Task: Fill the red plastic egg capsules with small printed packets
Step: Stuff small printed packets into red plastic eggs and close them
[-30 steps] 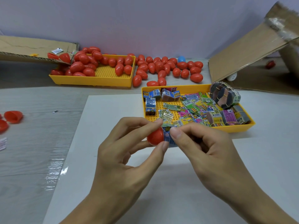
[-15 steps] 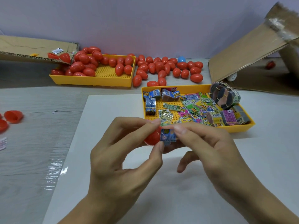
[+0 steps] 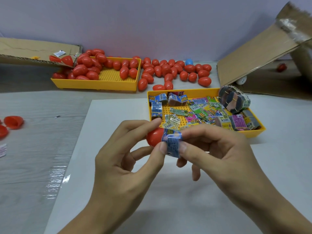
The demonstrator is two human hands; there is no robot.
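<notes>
Head view: mid-fill, judging by the layout, with a packet right at the mouth of a capsule half. Largest first: pale worktop (image 3: 50, 132) under a white board (image 3: 118, 208). Behind, a yellow tray of closed red eggs (image 3: 94, 82), more eggs spilled beside it (image 3: 168, 70). Nearer, a second yellow tray (image 3: 253, 133) heaped with printed packets (image 3: 200, 112). Then the left hand (image 3: 121, 166), raised over the board, thumb and forefinger curled round a red capsule half (image 3: 154, 136), open side turned right. Opposite, the right hand (image 3: 219, 157), thumb and forefinger pinching a blue printed packet (image 3: 173, 142), lower fingers curled loose beneath. Packet touching the capsule rim, mostly outside, looking wider than the opening. Next move, probably: fold or squeeze the packet narrower, push it in with the fingertips while bracing the shell, then fetch a matching half, perhaps from the open halves at far left (image 3: 13, 122).
</notes>
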